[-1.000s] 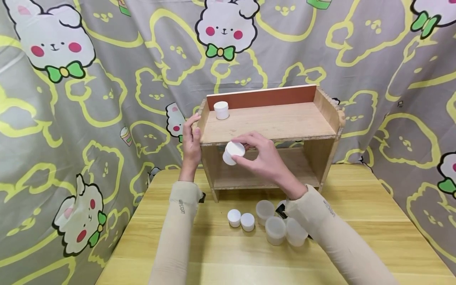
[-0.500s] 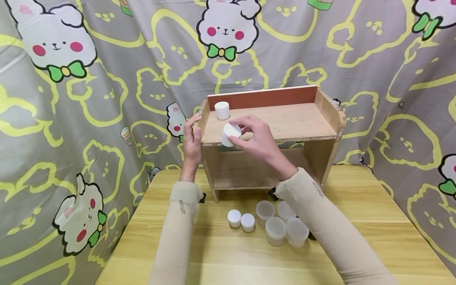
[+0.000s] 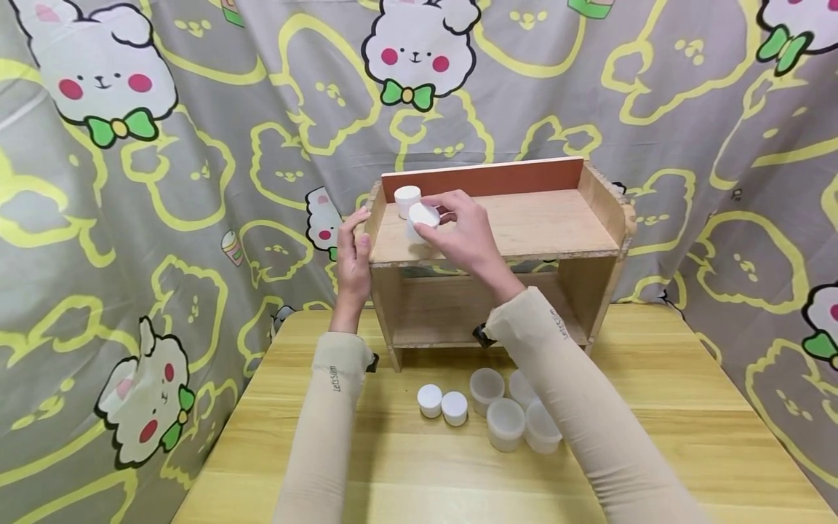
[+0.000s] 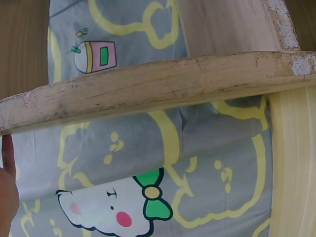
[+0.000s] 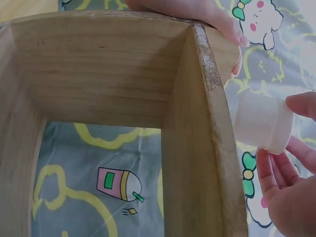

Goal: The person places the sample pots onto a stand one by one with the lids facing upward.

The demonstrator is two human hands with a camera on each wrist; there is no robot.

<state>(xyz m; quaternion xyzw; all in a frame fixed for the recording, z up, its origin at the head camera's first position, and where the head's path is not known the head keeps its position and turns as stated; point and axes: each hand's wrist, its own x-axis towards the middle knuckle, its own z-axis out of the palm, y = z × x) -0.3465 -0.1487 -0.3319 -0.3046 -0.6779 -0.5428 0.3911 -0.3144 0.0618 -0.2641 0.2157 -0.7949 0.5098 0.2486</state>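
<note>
My right hand (image 3: 461, 229) pinches a small white lidded jar (image 3: 422, 222) by its lid, thumb on one side and fingers on the other. The jar is at the left part of the top board of a wooden shelf unit (image 3: 524, 218), just in front of a second white jar (image 3: 406, 201) standing there. In the right wrist view the held jar (image 5: 261, 121) overlaps the board's front edge closely. My left hand (image 3: 353, 262) rests against the unit's left side panel with fairly straight fingers; the left wrist view shows a fingertip (image 4: 8, 150) at the panel's edge.
Two small white jars (image 3: 442, 405) stand on the wooden table (image 3: 406, 480) before the unit. Several larger translucent tubs (image 3: 505, 423) are grouped right of them, partly behind the right sleeve (image 3: 576, 407). A patterned curtain (image 3: 262, 131) hangs behind.
My right hand has raised the white jar from in front of the unit's opening up to the top board, near the standing jar. My left hand has stayed in place.
</note>
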